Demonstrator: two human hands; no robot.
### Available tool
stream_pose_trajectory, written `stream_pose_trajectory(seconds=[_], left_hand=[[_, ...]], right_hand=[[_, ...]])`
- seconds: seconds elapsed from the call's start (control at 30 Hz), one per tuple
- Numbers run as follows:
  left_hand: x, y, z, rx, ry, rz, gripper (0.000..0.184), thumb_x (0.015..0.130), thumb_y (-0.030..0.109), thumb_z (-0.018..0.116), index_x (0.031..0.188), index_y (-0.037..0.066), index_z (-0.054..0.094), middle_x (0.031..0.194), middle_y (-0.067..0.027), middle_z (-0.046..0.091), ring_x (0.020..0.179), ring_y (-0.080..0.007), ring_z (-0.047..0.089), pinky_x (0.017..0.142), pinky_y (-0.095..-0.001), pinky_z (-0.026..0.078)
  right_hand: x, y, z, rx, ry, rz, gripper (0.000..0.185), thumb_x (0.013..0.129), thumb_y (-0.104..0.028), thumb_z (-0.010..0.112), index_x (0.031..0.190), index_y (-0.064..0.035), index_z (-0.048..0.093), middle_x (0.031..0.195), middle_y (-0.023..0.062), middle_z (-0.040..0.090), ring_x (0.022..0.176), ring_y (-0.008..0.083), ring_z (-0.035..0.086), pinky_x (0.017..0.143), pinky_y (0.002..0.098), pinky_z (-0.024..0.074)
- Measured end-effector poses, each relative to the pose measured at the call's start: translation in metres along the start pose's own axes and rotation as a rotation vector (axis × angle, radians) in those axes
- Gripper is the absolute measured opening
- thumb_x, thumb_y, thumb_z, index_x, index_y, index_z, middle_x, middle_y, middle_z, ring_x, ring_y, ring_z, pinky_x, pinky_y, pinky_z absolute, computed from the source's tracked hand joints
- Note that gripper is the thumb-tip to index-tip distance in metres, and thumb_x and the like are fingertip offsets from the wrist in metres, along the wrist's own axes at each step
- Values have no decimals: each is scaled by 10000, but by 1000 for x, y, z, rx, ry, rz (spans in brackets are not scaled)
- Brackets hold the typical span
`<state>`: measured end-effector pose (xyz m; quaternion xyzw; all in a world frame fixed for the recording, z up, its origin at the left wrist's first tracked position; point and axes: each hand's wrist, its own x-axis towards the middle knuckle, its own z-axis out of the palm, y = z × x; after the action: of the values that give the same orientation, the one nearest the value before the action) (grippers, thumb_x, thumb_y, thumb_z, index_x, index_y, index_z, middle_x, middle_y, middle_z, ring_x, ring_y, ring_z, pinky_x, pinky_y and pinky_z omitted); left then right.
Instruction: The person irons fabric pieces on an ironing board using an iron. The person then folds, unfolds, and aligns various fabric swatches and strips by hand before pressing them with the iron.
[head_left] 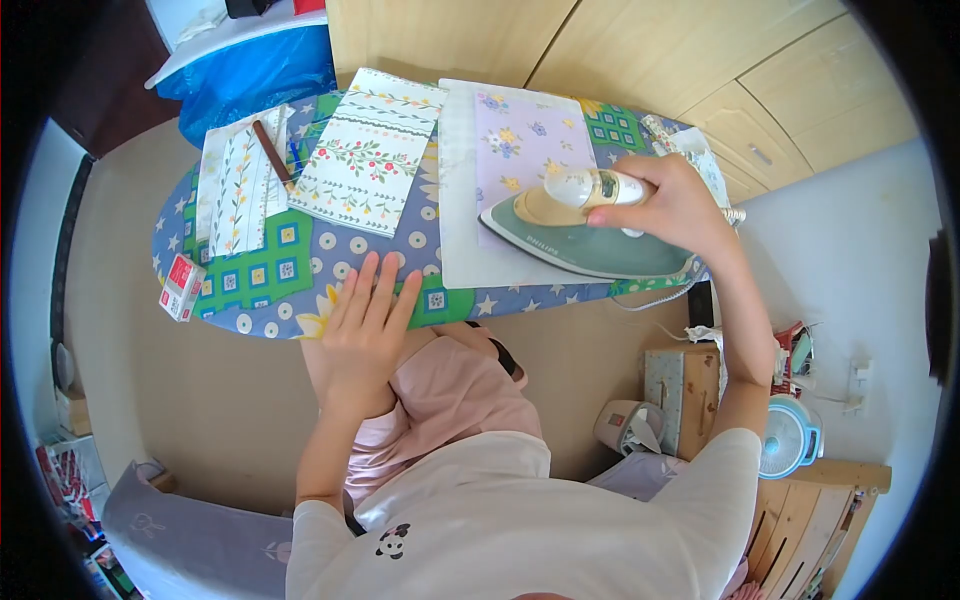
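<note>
My right hand (672, 203) is wrapped round the handle of a green and white clothes iron (570, 240). The iron lies flat over the lower part of a lilac floral sheet (530, 135), which rests on a larger white sheet (458, 200). My left hand (368, 310) lies open and flat on the near edge of the patterned ironing board (350, 255), fingers spread. Beyond its fingertips is a white piece with printed floral rows (365, 155). Further left are smaller floral pieces (238, 195) with a brown stick-like pen (271, 150) on top.
A small red and white box (182, 287) stands at the board's left end. Behind the board are wooden cabinets (650, 50) and a blue plastic bag (250, 80). The iron's cord (655, 300) hangs at the right, above a bin (628, 425) and a blue fan (788, 440).
</note>
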<state>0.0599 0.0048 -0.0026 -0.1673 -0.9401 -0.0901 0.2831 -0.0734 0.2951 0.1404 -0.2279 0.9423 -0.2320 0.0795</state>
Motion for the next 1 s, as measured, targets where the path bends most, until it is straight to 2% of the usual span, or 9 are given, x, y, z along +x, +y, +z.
stream_pose_trajectory(seconds=[0.17, 0.23, 0.33, 0.47, 0.53, 0.63, 0.73, 0.83, 1.0], left_hand=[[0, -2, 2, 24, 3, 21, 324, 736, 39, 562, 1020, 131, 687, 1150, -95, 632, 1078, -264, 603, 884, -393, 497], [-1, -4, 2, 20, -23, 44, 351, 777, 100, 550, 1116, 119, 640, 1220, -102, 590, 1137, -274, 563, 934, -395, 462], [1, 0, -6, -48, -94, -26, 354, 765, 99, 547, 1105, 100, 645, 1225, -107, 586, 1144, -279, 558, 943, -398, 455], [6, -1, -14, -58, -124, -44, 357, 726, 137, 586, 1074, 91, 655, 1210, -105, 594, 1135, -286, 560, 944, -413, 453], [10, 3, -20, -140, -128, -71, 375, 673, 222, 688, 1021, 85, 675, 1177, -90, 609, 1130, -283, 553, 901, -411, 464], [11, 10, -20, -259, -106, -56, 432, 661, 295, 726, 1018, 60, 662, 1131, -73, 613, 1085, -271, 558, 857, -397, 461], [22, 28, -11, -341, -18, 20, 361, 755, 302, 669, 984, 24, 652, 1062, -88, 611, 1011, -254, 566, 810, -379, 460], [32, 40, 5, -346, 9, 32, 383, 701, 281, 713, 991, 40, 648, 1059, -61, 608, 962, -246, 567, 771, -372, 455], [36, 43, 21, -287, 51, 48, 378, 721, 289, 695, 998, 36, 645, 1022, -56, 599, 930, -243, 555, 766, -370, 448]], right_hand=[[-1, 9, 8, -161, -25, -90, 481, 631, -514, 781, 777, -64, 690, 558, 70, 592, 507, 202, 577, 496, 279, 423], [4, 12, 11, -132, -44, -99, 483, 624, -515, 785, 770, -66, 684, 564, 83, 593, 508, 231, 582, 496, 292, 429], [3, 10, 12, -194, -40, -106, 487, 621, -503, 792, 776, -56, 679, 591, 99, 611, 528, 237, 598, 502, 301, 437], [2, 15, 11, -38, -28, -86, 476, 622, -469, 806, 795, -46, 675, 596, 91, 605, 523, 220, 584, 502, 293, 431], [3, 16, 4, 67, -73, -29, 456, 633, -436, 813, 805, -37, 675, 594, 79, 590, 520, 186, 561, 506, 282, 425], [9, 10, -6, 131, -27, -14, 435, 641, -412, 816, 801, -35, 672, 585, 64, 574, 513, 159, 533, 510, 271, 415], [22, 5, -10, 27, -25, -176, 433, 644, -426, 810, 783, -42, 668, 561, 55, 555, 494, 164, 513, 496, 270, 395], [39, -2, -5, -99, -61, -259, 448, 636, -460, 802, 769, -55, 663, 531, 48, 524, 473, 173, 488, 477, 275, 370], [59, -2, 10, -121, -137, -217, 458, 625, -496, 793, 762, -77, 669, 520, 51, 516, 468, 193, 486, 475, 284, 365]])
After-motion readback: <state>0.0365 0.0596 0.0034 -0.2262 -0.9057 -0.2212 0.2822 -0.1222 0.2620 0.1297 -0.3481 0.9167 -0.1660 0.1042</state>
